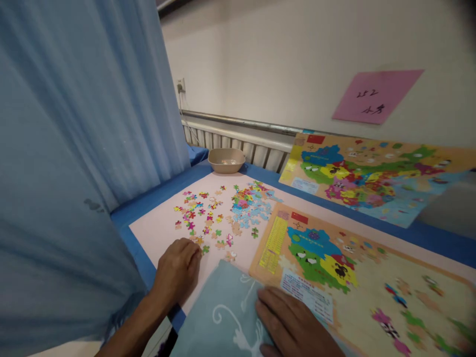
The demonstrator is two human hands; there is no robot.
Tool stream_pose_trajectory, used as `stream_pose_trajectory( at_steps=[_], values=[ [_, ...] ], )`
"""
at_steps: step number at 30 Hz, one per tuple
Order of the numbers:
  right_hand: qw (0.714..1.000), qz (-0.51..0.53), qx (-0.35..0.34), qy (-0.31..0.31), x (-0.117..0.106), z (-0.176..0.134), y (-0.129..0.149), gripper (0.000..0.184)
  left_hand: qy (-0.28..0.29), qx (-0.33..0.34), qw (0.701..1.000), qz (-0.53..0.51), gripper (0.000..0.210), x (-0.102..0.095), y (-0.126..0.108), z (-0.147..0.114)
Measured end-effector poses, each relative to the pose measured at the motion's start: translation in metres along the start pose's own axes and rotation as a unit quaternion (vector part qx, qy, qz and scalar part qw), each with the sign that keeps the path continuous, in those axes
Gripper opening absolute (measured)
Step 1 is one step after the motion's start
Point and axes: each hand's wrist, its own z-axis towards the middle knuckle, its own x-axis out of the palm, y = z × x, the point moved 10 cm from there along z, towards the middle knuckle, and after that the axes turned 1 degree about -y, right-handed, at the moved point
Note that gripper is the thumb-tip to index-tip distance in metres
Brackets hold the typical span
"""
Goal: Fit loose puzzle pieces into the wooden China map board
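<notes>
My left hand (pixel 178 267) rests at the near left of the pink sheet, its fingers curled down beside loose jigsaw pieces (pixel 191 215). Whatever is under its fingertips is hidden. Flat on a blue-grey cloth with white scrolls (pixel 223 302) lies my right hand (pixel 293 325), fingers stretched out, next to the lower left edge of the puzzle board (pixel 266 243). The board's left part is filled with a map, with a blue, a green and a yellow area. Its right part is mostly bare, with several separate joined clusters (pixel 388 327) on it.
A heap of blue and coloured pieces (pixel 251 203) lies left of the board. Behind stands a beige basin (pixel 226 163) with a few pieces inside. A finished map picture (pixel 349 173) leans against the wall under a pink note (pixel 377 96). A blue curtain (pixel 82 109) hangs at left.
</notes>
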Motion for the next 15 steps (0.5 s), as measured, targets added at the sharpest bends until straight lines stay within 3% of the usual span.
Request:
stream_pose_trajectory(
  at_steps=[6, 12, 15],
  values=[
    [0.998, 0.024, 0.008, 0.052, 0.043, 0.003, 0.021, 0.064, 0.022, -0.008, 0.999, 0.037, 0.021, 0.005, 0.003, 0.001],
    [0.988, 0.105, 0.077, 0.088, 0.041, -0.001, 0.025, 0.067, 0.021, 0.033, 0.998, 0.05, 0.027, 0.007, -0.005, 0.004],
    [0.986, 0.113, 0.096, 0.074, 0.04, 0.001, 0.021, 0.062, 0.054, 0.063, 0.993, 0.084, 0.034, 0.024, 0.001, 0.004]
  ],
)
